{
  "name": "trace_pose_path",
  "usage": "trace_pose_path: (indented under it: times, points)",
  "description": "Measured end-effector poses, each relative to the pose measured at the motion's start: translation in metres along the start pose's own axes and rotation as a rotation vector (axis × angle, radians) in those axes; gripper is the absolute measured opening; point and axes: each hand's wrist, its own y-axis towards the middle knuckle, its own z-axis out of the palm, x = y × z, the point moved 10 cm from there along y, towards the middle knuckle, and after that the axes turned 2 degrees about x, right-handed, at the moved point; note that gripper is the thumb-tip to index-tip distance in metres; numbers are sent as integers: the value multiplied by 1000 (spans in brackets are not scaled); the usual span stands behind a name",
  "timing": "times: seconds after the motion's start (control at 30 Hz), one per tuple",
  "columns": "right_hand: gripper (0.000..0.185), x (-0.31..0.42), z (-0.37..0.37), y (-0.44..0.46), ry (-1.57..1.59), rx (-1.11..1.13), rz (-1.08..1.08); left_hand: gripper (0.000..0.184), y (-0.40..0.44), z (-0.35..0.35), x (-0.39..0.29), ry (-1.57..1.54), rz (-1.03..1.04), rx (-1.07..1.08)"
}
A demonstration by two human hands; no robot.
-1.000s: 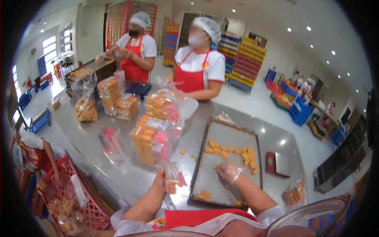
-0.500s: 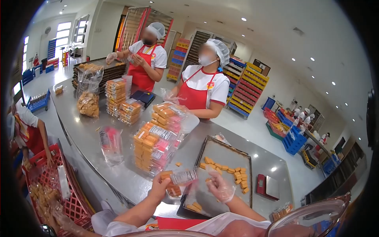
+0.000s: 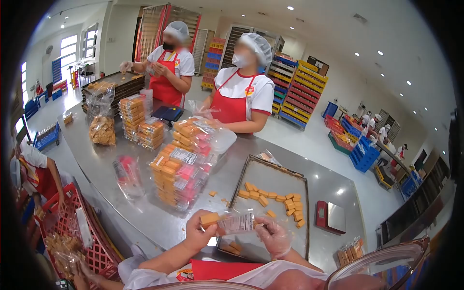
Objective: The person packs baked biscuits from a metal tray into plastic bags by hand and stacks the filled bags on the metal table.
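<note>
My bare left hand (image 3: 197,233) is closed around one end of a clear plastic pouch (image 3: 236,223) with a printed label, and golden-brown biscuit pieces show at that end. My right hand (image 3: 274,238), in a clear glove, pinches at the pouch's other end; whether a biscuit is also between those fingers is hard to see. Both hands are over the near part of a dark-rimmed baking tray (image 3: 306,193). Loose rectangular biscuits (image 3: 290,205) lie across the tray, with a few more near its front edge, partly behind the pouch.
Filled biscuit packs (image 3: 176,169) are stacked left of the tray, beside empty pouches (image 3: 127,176). A red scale (image 3: 330,216) sits to the right. Across the steel table (image 3: 217,193) stand two co-workers in red aprons. A red crate (image 3: 94,251) is at lower left.
My right hand has come from above the tray's biscuits to the pouch's end. The pouch has shifted slightly right and lies more level. The camera view has tilted a little.
</note>
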Motion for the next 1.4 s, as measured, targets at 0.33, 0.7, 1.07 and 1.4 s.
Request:
trace_pose_path:
  times: [0.33, 0.7, 1.07, 1.4]
  points:
    - [26, 25, 31, -10, 299, 346, 423, 25, -2, 27, -24, -69, -134, 388]
    - [38, 32, 78, -13, -322, 776, -179, 33, -10, 43, 3, -308, -551, 376]
    - [46, -14, 72, -6, -63, 662, 288, 32, -10, 51, 18, -265, -579, 412]
    - [37, 21, 80, 8, -362, 713, 231, 27, -1, 44, 15, -174, -460, 370]
